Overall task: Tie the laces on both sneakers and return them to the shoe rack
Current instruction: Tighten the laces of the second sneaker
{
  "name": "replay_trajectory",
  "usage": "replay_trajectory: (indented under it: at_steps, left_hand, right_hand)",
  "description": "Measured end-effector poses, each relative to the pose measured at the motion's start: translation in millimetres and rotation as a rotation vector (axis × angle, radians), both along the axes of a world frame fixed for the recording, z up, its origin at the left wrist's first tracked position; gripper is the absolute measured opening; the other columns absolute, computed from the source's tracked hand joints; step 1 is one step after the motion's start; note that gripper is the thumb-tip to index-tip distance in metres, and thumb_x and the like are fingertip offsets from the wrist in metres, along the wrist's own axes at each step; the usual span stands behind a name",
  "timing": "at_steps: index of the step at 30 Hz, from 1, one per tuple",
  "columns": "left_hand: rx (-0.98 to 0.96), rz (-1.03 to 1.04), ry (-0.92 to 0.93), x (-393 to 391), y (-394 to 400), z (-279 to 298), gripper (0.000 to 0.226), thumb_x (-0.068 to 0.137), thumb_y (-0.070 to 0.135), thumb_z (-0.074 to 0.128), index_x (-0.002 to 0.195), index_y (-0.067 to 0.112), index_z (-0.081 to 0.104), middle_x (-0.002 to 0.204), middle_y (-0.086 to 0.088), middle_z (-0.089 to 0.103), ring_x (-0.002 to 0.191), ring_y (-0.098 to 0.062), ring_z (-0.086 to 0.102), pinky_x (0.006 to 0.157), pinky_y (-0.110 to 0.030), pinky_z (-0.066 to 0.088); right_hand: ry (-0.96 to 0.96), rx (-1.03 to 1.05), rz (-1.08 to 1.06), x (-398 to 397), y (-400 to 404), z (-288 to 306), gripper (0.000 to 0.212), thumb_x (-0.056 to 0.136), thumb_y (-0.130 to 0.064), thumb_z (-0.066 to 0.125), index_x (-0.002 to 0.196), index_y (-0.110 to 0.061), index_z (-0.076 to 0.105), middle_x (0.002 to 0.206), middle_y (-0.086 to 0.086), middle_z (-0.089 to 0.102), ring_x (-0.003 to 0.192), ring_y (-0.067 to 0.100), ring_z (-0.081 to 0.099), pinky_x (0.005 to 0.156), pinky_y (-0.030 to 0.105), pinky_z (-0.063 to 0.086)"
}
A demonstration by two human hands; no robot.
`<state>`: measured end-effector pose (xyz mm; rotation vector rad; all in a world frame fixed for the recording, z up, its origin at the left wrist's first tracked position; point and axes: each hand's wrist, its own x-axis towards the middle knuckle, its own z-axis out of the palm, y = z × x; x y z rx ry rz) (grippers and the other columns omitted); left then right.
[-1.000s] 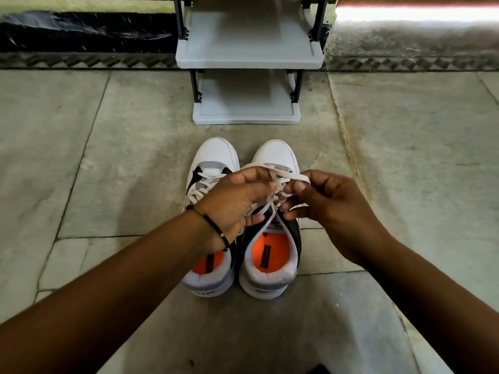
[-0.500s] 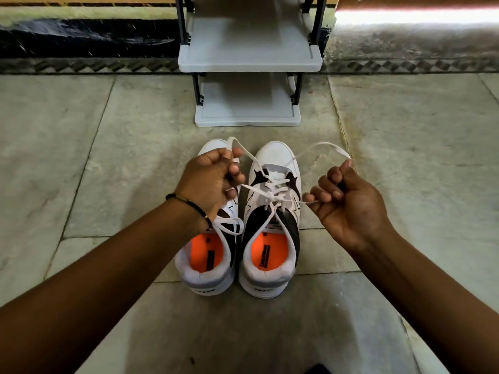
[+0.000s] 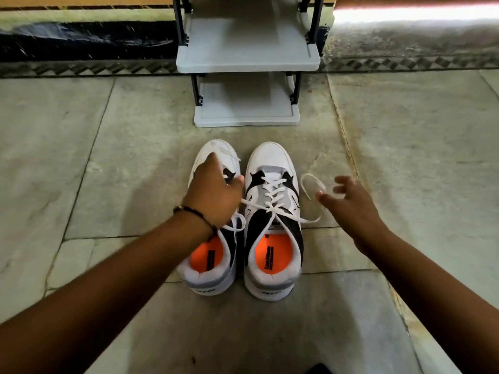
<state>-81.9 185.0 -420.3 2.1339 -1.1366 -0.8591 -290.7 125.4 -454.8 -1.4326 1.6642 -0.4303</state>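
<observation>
The left hand [image 3: 213, 193] reaches forward, palm down, over the left sneaker [image 3: 213, 233], its grip curled around a white lace [image 3: 251, 205] drawn sideways from the right sneaker [image 3: 274, 225]. The right hand [image 3: 348, 201] hovers beside that shoe, fingers [image 3: 328, 198] spread and loose, with the lace's other loop [image 3: 310, 184] just at the fingertips. Both sneakers stand side by side on the stone floor [image 3: 135, 157], long axes running away from the person, toes toward the grey shoe rack [image 3: 247, 58].
</observation>
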Motion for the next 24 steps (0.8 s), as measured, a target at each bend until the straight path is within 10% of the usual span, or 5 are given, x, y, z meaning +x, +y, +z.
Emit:
replay_trajectory:
  at_steps: [3, 7, 17, 21, 24]
  left_hand:
    - [-0.068, -0.397, -0.470, -18.7, 10.9, -1.8, 0.066, 0.087, 0.017, 0.050, 0.144, 0.017, 0.017, 0.156, -0.008, 0.015, 0.143, -0.030, 0.010, 0.119, -0.045, 0.009]
    - [0.057, -0.679, -0.647, -26.8, 16.1, -0.3, 0.038, 0.092, 0.021, 0.040, 0.127, 0.035, 0.045, 0.140, 0.012, 0.045, 0.143, -0.018, 0.012, 0.115, -0.049, -0.003]
    - [0.071, -0.672, -0.769, -28.9, 20.7, -1.6, 0.031, 0.091, 0.012, 0.031, 0.114, 0.019, 0.051, 0.116, -0.005, 0.054, 0.115, -0.027, 0.043, 0.096, -0.038, 0.030]
    - [-0.157, -0.642, -0.963, -25.2, 15.9, 8.3, 0.045, 0.065, 0.011, 0.023, 0.068, 0.020, 0.066, 0.065, -0.001, 0.063, 0.069, -0.024, 0.062, 0.066, -0.035, 0.048]
    - [-0.176, -0.674, -1.043, -19.9, 15.4, 8.0, 0.041, 0.060, 0.010, 0.022, 0.058, 0.021, 0.061, 0.059, 0.001, 0.059, 0.065, -0.024, 0.062, 0.076, -0.037, 0.034]
  right_hand:
    - [0.123, -0.304, 0.208, 6.9, 7.9, 24.6, 0.054, 0.083, -0.035, 0.064, 0.131, -0.020, 0.044, 0.133, 0.005, 0.048, 0.111, 0.020, 0.052, 0.091, 0.038, 0.046]
    - [0.225, -0.251, 0.613, 18.9, 29.5, 35.1, 0.028, 0.079, -0.026, 0.068, 0.107, -0.024, 0.067, 0.116, 0.003, 0.064, 0.098, 0.017, 0.059, 0.077, 0.027, 0.043]
    - [0.216, -0.435, 0.518, 26.4, 47.5, 15.3, 0.005, 0.083, -0.016, 0.062, 0.079, -0.016, 0.063, 0.085, 0.000, 0.062, 0.083, 0.019, 0.049, 0.066, 0.027, 0.033]
    - [0.209, -0.481, 0.559, 27.8, 42.6, 12.2, 0.008, 0.087, -0.011, 0.053, 0.080, -0.014, 0.051, 0.074, -0.001, 0.053, 0.075, 0.022, 0.046, 0.057, 0.025, 0.032]
    - [0.301, -0.606, 0.676, 24.9, 31.3, 20.4, 0.009, 0.081, -0.010, 0.059, 0.091, -0.010, 0.058, 0.079, 0.006, 0.063, 0.075, 0.028, 0.054, 0.058, 0.029, 0.034]
